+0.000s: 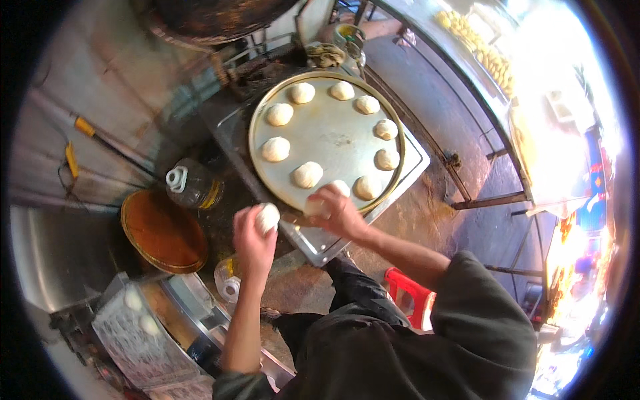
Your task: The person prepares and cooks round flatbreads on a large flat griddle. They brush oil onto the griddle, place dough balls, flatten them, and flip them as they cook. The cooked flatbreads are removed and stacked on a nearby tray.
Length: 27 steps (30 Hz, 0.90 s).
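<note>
A round metal tray lies on a table with metal edging, and several floured dough balls form a ring near its rim. My left hand, raised to the left of the tray's near edge, grips a dough ball. Over the near rim, my right hand is around a blurred dough ball. Another ball shows just beyond its fingers, partly hidden by them. The middle of the tray bears only a faint dark mark.
Left of the table are a plastic jug and a round brown board. A floured surface with more dough balls is at the lower left. A red plastic stool stands near my legs. A metal-framed counter holds bananas at the upper right.
</note>
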Each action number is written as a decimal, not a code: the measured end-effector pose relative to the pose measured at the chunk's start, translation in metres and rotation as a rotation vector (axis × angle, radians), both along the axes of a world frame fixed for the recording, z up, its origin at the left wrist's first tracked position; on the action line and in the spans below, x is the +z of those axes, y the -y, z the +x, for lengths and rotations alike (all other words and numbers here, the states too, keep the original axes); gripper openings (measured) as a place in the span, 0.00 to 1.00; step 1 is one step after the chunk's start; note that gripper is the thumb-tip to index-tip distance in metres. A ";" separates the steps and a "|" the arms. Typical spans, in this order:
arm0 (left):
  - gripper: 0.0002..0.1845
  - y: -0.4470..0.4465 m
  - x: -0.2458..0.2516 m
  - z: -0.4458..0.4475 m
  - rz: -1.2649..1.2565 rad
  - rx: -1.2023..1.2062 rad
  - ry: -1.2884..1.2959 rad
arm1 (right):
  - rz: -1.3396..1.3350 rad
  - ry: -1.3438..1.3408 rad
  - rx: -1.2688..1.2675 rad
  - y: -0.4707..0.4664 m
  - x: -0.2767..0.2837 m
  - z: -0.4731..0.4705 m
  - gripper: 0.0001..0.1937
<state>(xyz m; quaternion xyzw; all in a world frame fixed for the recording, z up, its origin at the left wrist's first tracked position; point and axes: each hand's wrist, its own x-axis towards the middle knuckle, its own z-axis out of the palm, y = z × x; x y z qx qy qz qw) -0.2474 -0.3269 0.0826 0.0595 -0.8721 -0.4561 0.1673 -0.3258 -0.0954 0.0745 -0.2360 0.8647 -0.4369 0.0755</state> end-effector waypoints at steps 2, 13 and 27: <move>0.24 -0.050 -0.009 -0.087 -0.055 -0.093 0.043 | 0.104 -0.027 -0.151 -0.056 -0.011 -0.067 0.21; 0.22 -0.159 -0.082 -0.331 -0.444 -0.187 0.371 | 0.346 -0.155 -0.248 -0.138 -0.098 -0.250 0.25; 0.24 -0.102 -0.075 -0.138 -0.118 0.065 0.058 | 0.084 -0.231 -0.071 -0.063 -0.055 -0.173 0.24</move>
